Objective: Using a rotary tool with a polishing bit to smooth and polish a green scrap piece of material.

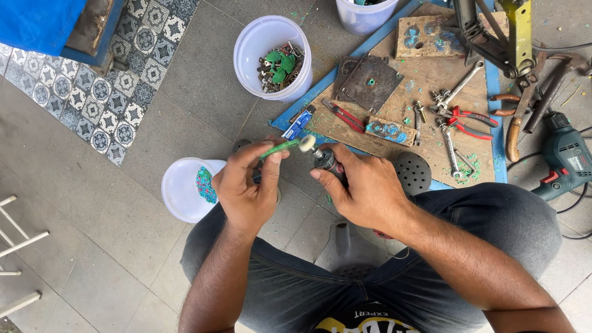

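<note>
**Small green part meets a buffing wheel on a workshop floor**

A grey tiled floor, edged by a strip of patterned tiles, serves as the bench here, with a worn wooden board (425, 80) lying on a blue sheet and strewn with red-handled pliers (467, 119), a wrench (459, 86) and a dark metal plate (370, 81). A seated person works over their knees. The left hand (246, 188) is closed on a slim green piece (279, 148), pinched between thumb and fingertips and held level just above the lap. The right hand (364, 188) is wrapped around a dark rotary tool (327, 161) whose small white buffing tip (307, 143) touches the end of the piece.

Doing this well seems to call for light, even contact, the piece turned slowly so that no spot is overworked, and fingertips kept back from the tip.

The piece is thin, bright green and stick-like; its finer shape is too small to tell. A white bucket (274, 40) of dark metal parts with green bits stands ahead, a second white tub (185, 188) with green and bluish shavings sits beside the left knee, and a green power drill (564, 157) lies at far right.
</note>
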